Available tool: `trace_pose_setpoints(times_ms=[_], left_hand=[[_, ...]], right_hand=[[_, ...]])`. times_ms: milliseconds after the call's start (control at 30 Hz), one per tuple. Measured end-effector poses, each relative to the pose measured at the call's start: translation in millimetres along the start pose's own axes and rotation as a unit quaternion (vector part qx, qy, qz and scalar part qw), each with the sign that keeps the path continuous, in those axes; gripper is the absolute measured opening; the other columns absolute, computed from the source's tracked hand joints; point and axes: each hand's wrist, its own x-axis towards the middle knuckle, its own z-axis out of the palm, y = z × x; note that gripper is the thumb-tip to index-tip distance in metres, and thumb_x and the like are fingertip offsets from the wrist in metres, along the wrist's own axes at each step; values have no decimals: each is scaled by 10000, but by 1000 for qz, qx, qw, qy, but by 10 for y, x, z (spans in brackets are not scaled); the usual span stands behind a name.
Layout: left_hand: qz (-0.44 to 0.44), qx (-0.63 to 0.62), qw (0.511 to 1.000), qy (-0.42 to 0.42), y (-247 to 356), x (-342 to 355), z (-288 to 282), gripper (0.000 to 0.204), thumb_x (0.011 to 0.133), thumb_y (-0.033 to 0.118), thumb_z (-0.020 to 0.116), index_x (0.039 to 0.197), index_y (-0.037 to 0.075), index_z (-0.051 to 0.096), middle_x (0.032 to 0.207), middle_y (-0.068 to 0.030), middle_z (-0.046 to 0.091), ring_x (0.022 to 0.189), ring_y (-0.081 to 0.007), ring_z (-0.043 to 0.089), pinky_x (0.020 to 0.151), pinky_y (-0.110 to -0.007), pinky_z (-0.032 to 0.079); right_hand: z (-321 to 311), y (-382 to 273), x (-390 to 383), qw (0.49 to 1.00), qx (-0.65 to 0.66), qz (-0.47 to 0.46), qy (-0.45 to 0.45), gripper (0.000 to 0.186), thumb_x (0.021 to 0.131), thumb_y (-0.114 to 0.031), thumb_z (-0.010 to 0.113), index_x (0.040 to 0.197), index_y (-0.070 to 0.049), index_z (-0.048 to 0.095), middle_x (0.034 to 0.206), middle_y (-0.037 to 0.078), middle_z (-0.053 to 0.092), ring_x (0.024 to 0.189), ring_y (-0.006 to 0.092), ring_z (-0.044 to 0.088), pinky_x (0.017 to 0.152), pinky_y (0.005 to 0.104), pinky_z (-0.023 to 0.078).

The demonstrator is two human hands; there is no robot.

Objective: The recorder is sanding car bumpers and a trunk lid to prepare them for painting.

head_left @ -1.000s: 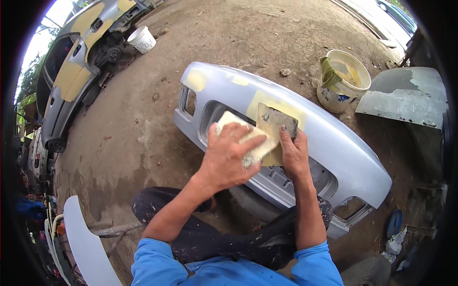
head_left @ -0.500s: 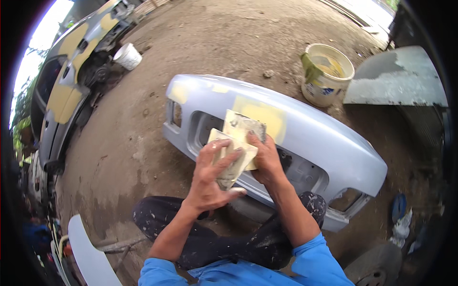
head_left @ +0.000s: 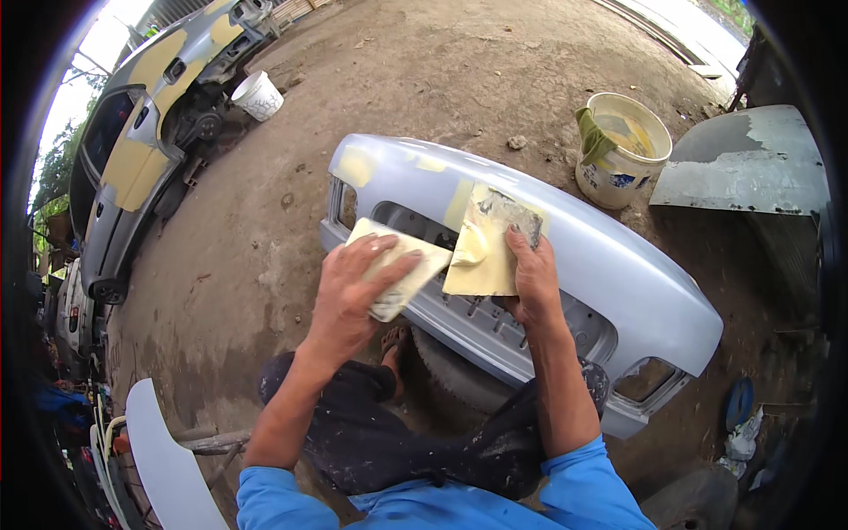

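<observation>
My left hand [head_left: 343,296] grips a pale-yellow flat putty spreader [head_left: 415,256], its face smeared with grey and yellow. My right hand [head_left: 535,281] holds a squarish putty board [head_left: 481,265] by its right edge, thumb on top; a lump of yellow putty lies on it, and its upper corner is stained dark. The spreader's corner comes close to the board's left edge; whether they touch I cannot tell. Beneath both hands lies a grey-silver car trunk lid [head_left: 618,265] with yellow filler patches, one partly hidden behind the board.
A white bucket [head_left: 616,181] with a green cloth over its rim stands beyond the lid. Right of it leans a worn grey panel [head_left: 751,168]. A smaller white bucket [head_left: 258,95] sits near a partly stripped car [head_left: 132,168]. A tire [head_left: 455,375] shows below the lid.
My hands have drawn apart: the left one went left with the spreader, the right one right with the board. The putty lump on the board now shows. The view has shifted slightly.
</observation>
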Motion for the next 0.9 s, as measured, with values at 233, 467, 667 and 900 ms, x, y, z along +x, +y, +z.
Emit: trace_pose_setpoints(times_ms=[233, 467, 667, 900], left_hand=[[94, 63, 986, -119, 307, 10, 276, 486, 761, 140, 577, 1225, 283, 581, 1209, -35, 552, 1151, -252, 477, 975, -576, 282], [25, -57, 990, -126, -510, -206, 437, 549, 712, 34, 636, 1231, 202, 582, 1191, -92, 571, 1157, -276, 500, 945, -433, 367], [-13, -48, 994, -102, -1436, 49, 527, 500, 723, -22, 592, 1200, 127, 595, 1196, -125, 570, 1158, -312, 502, 968, -409, 370], [-4, 55, 996, -72, -2648, 210, 984, 525, 772, -48, 514, 1239, 184, 574, 1218, -111, 559, 1171, -282, 503, 960, -429, 364]], right_hand=[[-238, 167, 28, 987, -103, -97, 71, 289, 942, -114, 500, 1184, 44, 501, 1075, 110, 600, 906, 171, 597, 767, 305, 514], [-424, -214, 42, 984, 31, -140, 104, 344, 952, -172, 494, 1227, 28, 443, 1129, 143, 577, 969, 232, 621, 819, 347, 543], [-405, -251, 74, 989, -5, -104, 108, 364, 944, -201, 517, 1237, -1, 439, 1136, 133, 576, 968, 231, 628, 795, 353, 557], [-472, -142, 131, 986, -37, -95, 130, 361, 953, -226, 521, 1230, -4, 454, 1119, 117, 588, 972, 213, 625, 796, 344, 551]])
